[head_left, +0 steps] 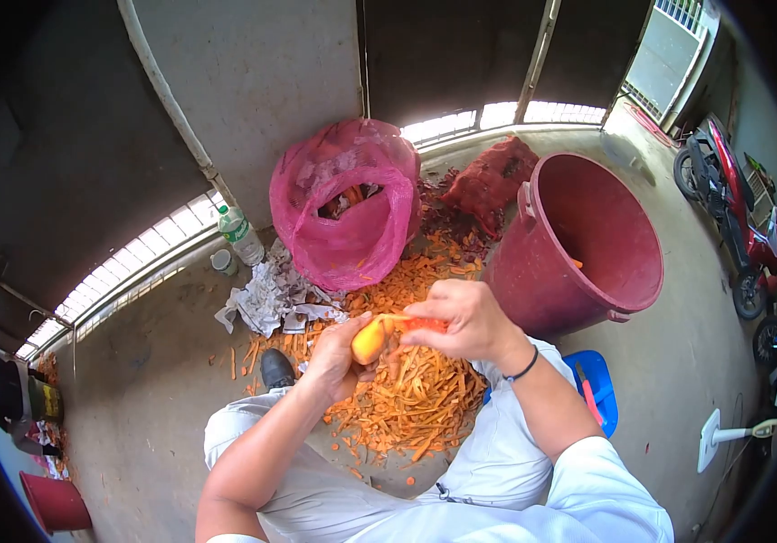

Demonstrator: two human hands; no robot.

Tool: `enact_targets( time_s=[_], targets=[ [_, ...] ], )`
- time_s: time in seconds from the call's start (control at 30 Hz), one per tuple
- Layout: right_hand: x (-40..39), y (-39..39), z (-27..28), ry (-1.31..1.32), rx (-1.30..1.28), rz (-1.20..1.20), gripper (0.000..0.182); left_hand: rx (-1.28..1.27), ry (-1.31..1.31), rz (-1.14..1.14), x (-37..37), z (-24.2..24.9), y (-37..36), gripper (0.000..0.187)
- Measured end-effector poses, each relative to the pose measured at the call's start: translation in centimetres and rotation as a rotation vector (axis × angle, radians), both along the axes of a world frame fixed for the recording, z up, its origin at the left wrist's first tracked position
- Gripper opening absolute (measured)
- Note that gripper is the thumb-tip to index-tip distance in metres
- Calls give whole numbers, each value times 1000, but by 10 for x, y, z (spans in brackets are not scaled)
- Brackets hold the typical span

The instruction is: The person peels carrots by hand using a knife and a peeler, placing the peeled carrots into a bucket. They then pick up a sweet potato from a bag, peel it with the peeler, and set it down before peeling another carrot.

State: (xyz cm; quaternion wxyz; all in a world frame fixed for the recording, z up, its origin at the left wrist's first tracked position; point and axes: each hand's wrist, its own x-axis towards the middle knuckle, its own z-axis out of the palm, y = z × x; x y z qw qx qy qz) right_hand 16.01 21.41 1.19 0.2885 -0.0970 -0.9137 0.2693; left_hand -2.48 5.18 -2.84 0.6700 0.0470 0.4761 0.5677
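My left hand (334,358) is closed around a thick carrot (369,342), its yellow-orange end pointing up toward me. In my right hand (468,317) is a peeler with a red handle (426,324), its head at the carrot. The blade itself is too small to make out. Below both hands, a heap of orange carrot peelings (425,398) lies on the floor between my legs and spreads forward.
Ahead stands a pink mesh sack (379,258) with carrots inside, beside a red net sack (494,179). A large maroon bin (533,281) is at front right, a blue stool (602,385) behind it. Crumpled paper (266,294) and a bottle (241,237) are at left.
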Motion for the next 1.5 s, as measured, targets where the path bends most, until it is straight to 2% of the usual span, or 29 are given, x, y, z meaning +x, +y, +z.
enact_targets(
  time_s=[0.1, 0.33, 0.43, 0.5, 0.53, 0.6, 0.63, 0.7, 0.73, 0.8, 0.87, 0.97, 1.07, 1.17, 1.3, 1.37, 1.5],
  targets=[
    [-10, -18, 5, 81, 157, 102, 35, 63, 76, 79, 5, 2, 1, 29],
    [-11, -27, 13, 26, 192, 56, 31, 91, 212, 133, 4, 2, -3, 28],
    [-9, -16, 11, 24, 224, 44, 27, 109, 283, 161, 7, 10, -5, 33],
    [-3, 15, -5, -96, 299, -127, 24, 108, 273, 95, 11, 22, -11, 34],
    [2, 32, -14, -162, 243, -161, 26, 108, 266, 27, 12, 27, -12, 34],
    [4, 43, -11, -91, 197, -250, 28, 73, 213, -12, 11, 29, -12, 35],
    [5, 41, -10, -89, 204, -246, 28, 47, 173, 3, 10, 28, -10, 34],
    [7, 25, 1, -97, -39, -189, 29, -5, 115, 27, 4, 16, -6, 33],
    [6, 15, 5, -95, -37, -179, 29, -4, 117, 37, 1, 8, -7, 33],
    [3, -7, 10, -77, -109, 14, 30, 8, 95, 70, 3, 5, -5, 32],
    [-2, -21, 13, -12, -102, 69, 29, 29, 115, 79, 9, 4, -6, 32],
    [-9, -31, 14, 22, 148, 151, 29, 86, 234, 113, 16, 0, -7, 33],
    [-6, -27, 14, -2, 159, 132, 28, 106, 213, 166, 15, 0, -7, 35],
    [-4, -22, 20, -31, 64, 144, 26, 191, 232, 59, 7, 1, -9, 38],
    [-3, -21, 19, 15, 98, 162, 27, 180, 280, 35, 12, 8, -9, 38],
    [-2, -26, 20, 100, 201, 83, 27, 168, 43, 151, 17, 7, -12, 38],
    [3, -14, 22, 11, 118, 56, 26, 223, 114, 181, 20, 10, -13, 41]
  ],
)
